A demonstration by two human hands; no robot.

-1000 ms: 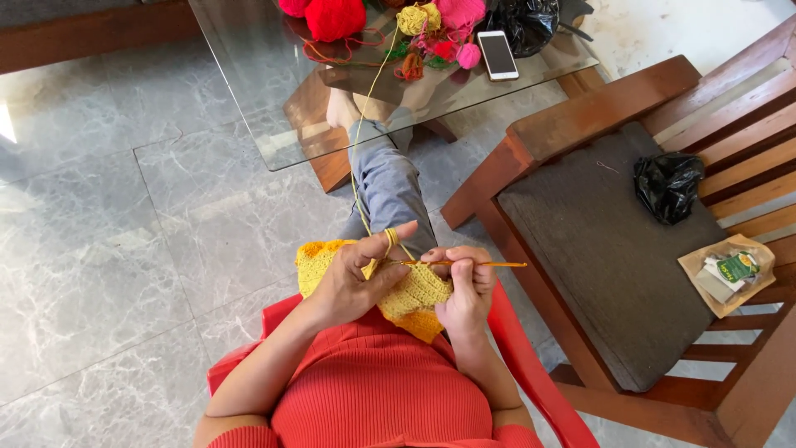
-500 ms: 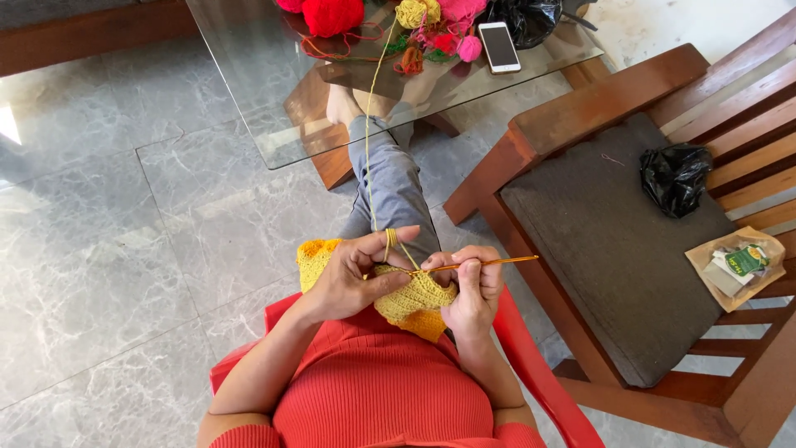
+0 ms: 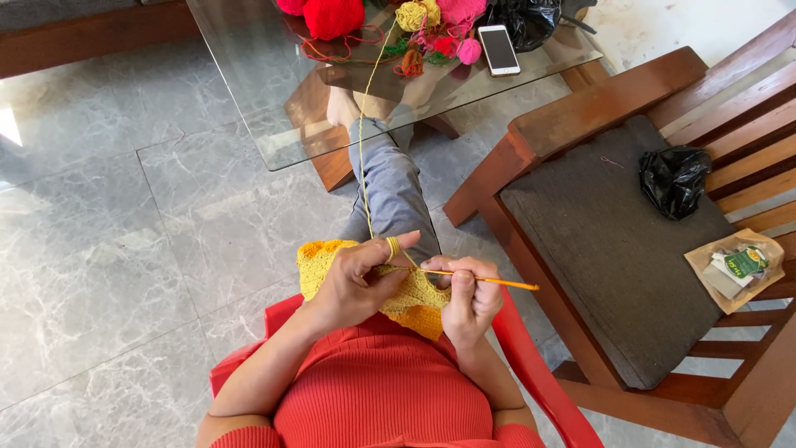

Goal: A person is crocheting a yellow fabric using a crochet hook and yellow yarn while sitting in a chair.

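A glass-topped desk [image 3: 249, 75] stands on a grey marble floor [image 3: 99, 249]. On the glass lie balls of yarn [image 3: 332, 15] in red, yellow and pink, a white phone [image 3: 499, 48] and a black bag [image 3: 531, 21]. Beside it, a wooden bench's dark cushion [image 3: 605, 249] carries a second black bag [image 3: 673, 178] and a brown paper packet [image 3: 734, 270].

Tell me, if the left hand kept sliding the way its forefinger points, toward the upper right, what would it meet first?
Probably the taut yellow yarn strand wrapped round the left hand forefinger, then the grey trouser leg beyond it. Depth is hard to judge from above.
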